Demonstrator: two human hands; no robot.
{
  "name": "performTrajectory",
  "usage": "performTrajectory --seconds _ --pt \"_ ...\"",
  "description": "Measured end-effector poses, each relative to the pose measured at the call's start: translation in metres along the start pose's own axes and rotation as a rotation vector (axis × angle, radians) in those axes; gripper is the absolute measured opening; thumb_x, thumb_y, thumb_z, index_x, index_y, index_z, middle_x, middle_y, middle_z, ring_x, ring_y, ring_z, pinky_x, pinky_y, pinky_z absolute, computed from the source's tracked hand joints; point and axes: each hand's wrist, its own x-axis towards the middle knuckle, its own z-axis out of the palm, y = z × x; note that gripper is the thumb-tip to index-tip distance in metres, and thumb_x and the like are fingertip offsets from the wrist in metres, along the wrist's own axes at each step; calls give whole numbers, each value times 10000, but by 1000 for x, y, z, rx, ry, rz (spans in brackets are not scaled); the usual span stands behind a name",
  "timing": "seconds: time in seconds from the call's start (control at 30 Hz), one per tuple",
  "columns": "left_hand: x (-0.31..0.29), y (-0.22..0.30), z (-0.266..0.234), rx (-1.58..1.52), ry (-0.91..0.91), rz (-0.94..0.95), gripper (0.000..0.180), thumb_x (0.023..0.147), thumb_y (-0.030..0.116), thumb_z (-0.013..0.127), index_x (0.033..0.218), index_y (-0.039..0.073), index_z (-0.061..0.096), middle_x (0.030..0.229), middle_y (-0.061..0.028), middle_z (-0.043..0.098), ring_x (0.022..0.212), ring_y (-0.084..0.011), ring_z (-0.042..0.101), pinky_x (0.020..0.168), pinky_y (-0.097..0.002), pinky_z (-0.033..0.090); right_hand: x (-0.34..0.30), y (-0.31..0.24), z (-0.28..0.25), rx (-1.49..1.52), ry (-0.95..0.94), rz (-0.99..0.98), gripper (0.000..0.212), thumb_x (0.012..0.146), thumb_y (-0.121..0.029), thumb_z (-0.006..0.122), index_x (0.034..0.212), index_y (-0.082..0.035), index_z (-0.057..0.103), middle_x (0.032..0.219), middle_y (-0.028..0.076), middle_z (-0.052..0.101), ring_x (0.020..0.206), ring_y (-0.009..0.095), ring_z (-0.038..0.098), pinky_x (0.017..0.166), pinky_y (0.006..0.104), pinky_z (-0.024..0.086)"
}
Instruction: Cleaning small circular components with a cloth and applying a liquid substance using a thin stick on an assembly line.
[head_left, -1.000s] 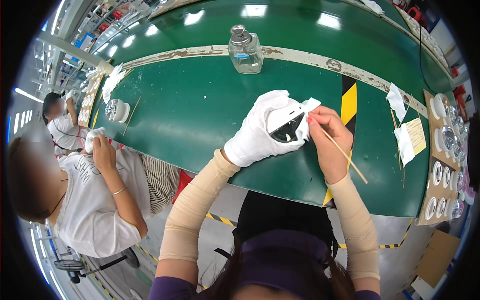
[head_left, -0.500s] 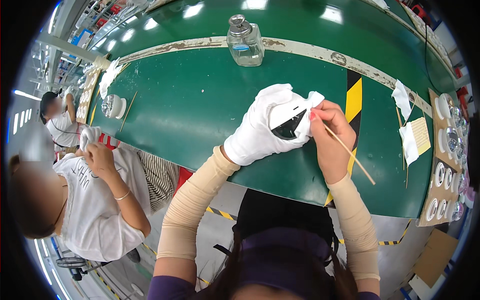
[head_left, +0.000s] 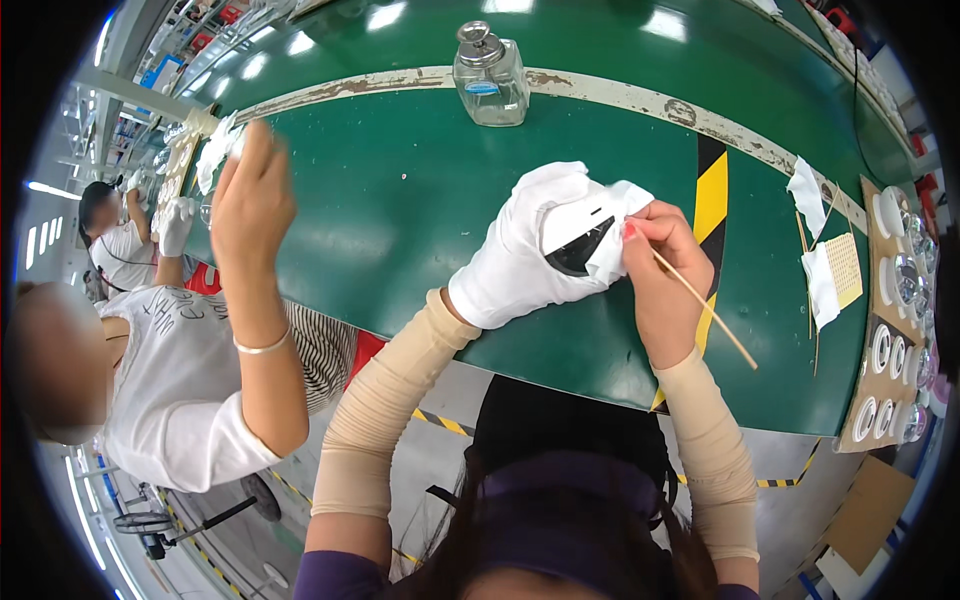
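A big green table (head_left: 380, 210) takes up most of the view, and a yellow and black stripe (head_left: 712, 195) runs across it on the right. At the left side sits a co-worker (head_left: 190, 380) in a white top. That person has one bare hand (head_left: 255, 200) up high, and it is too blurry to tell how its fingers are. A long brown board (head_left: 872, 385) lies at the right end of the table, with white rings and clear round things on it

The left hand (head_left: 525, 250) wears a white glove, and its fingers are curled tight around a round thing (head_left: 580, 250). The right hand (head_left: 672, 270) is bare. Its thumb and finger are pinched together on a thin stick (head_left: 718, 325) and a bit of white cloth (head_left: 622, 205). A clear bottle (head_left: 492, 90) with a shiny metal top stands up past the hands, near the pale strip on the table

The round thing is part white and part black. It is held up over the table, between the two hands. A small yellow card (head_left: 846, 270) lies near the brown board. The white cloth touches the round thing's right side, and the thin stick slants down to the right
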Motion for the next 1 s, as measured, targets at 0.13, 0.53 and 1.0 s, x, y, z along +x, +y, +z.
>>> performTrajectory --seconds 0.13,0.53,1.0 --pt "3 2 -7 82 -88 117 759 709 159 829 1300 119 355 1216 -120 568 1212 -316 493 1045 -429 382 -15 -1 -1 -224 -155 -218 16 872 63 595 876 50 588 998 52 580 837 86 543 751 209 448" --pt "-5 1 4 56 17 91 740 708 147 826 1291 96 373 1262 -168 516 1218 -323 487 1016 -420 410 -11 3 1 -112 -9 -67 69 811 35 657 822 28 589 978 88 584 858 136 564 764 241 458" --pt "-6 3 7 -8 122 35 642 706 163 819 1225 80 452 1168 -85 581 1137 -326 531 974 -407 445 -8 4 -1 -68 -55 -76 57 825 65 631 853 41 589 984 64 565 870 117 555 778 234 459"
